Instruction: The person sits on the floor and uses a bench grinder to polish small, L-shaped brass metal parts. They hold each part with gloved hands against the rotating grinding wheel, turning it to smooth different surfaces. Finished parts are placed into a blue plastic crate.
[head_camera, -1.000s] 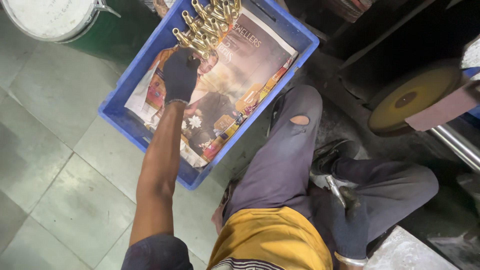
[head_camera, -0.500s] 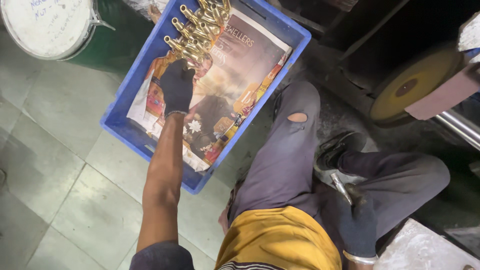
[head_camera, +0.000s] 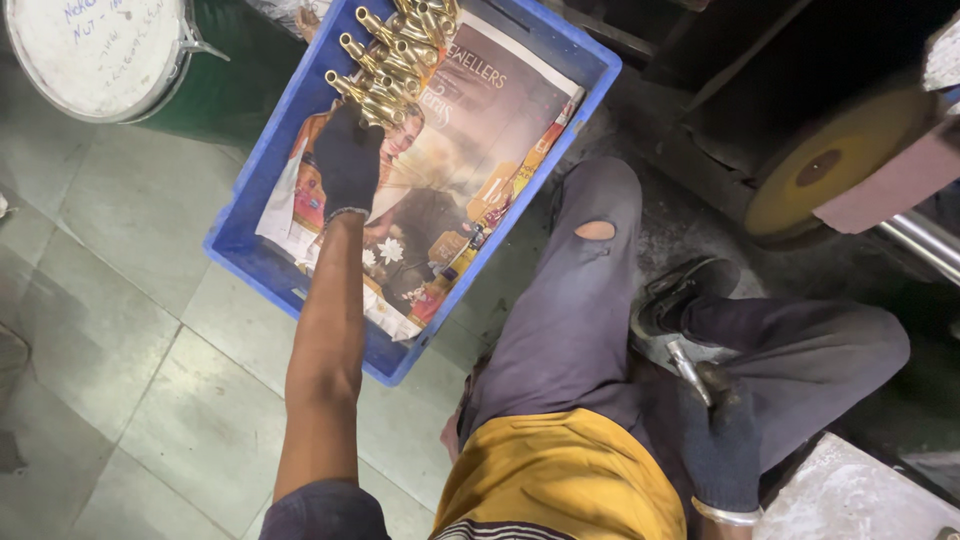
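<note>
The shiny brass fittings (head_camera: 392, 55), short golden metal pieces with rounded ends, lie in overlapping rows at the far end of the blue plastic crate (head_camera: 238, 228); roughly 12 show, though the pile runs out of the top of the view, so an exact count is not possible. They rest on a glossy printed newspaper sheet (head_camera: 470, 170) that lines the crate floor, probably to keep the polished surfaces off the bare plastic. The left hand (head_camera: 348, 158), in a dark glove, reaches out on a straight arm and its fingertips touch the nearest row; whether it grips a piece or merely presses on it I cannot tell. The right hand (head_camera: 722, 445), also in 1 dark glove, is closed around a slim grey metal piece (head_camera: 690, 368) held near the lap. Beyond the bent knees stand 1 yellow-faced buffing wheel (head_camera: 835, 160) and 1 green drum with a white lid (head_camera: 100, 50).
</note>
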